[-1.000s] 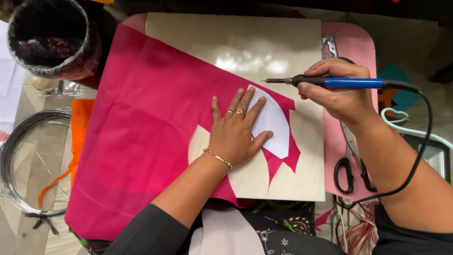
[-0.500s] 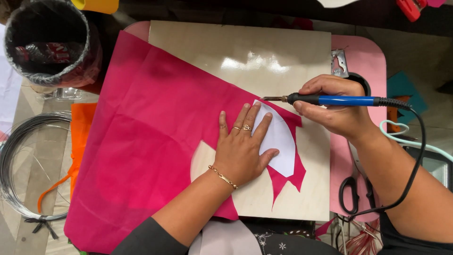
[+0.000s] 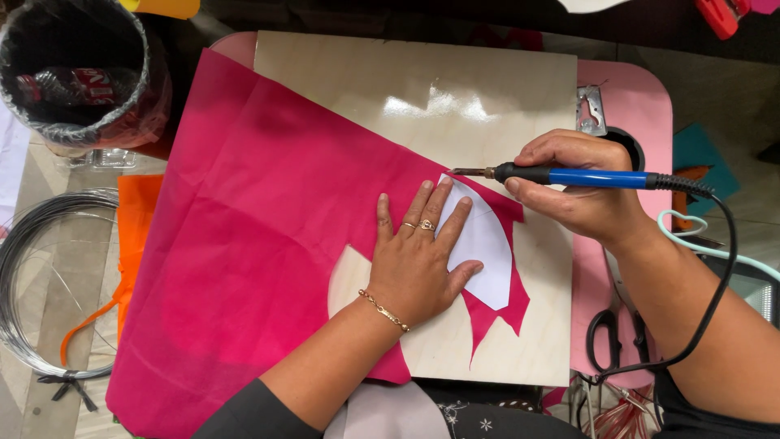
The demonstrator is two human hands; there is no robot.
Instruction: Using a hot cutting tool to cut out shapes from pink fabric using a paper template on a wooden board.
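My left hand (image 3: 418, 260) lies flat, fingers spread, pressing a white paper template (image 3: 486, 252) onto a large pink fabric sheet (image 3: 252, 244). The fabric is spread over a pale wooden board (image 3: 422, 89). My right hand (image 3: 581, 187) grips a blue-handled soldering iron (image 3: 597, 176), held level with its metal tip pointing left. The tip meets the fabric at the template's upper edge, just above my left fingertips. A black cord (image 3: 715, 284) runs from the iron's handle down past my right forearm. Cut-out notches show in the fabric's lower right edge.
A pink tray table (image 3: 634, 106) lies under the board. Black-handled scissors (image 3: 605, 345) rest at its right side. A black lined bin (image 3: 77, 69) stands top left, a coil of wire (image 3: 32, 284) lies at left, and orange fabric (image 3: 134, 228) lies beside the pink sheet.
My right hand has brought the iron down and left, so its tip now reaches the template's top edge. My left hand stays pressed on the template.
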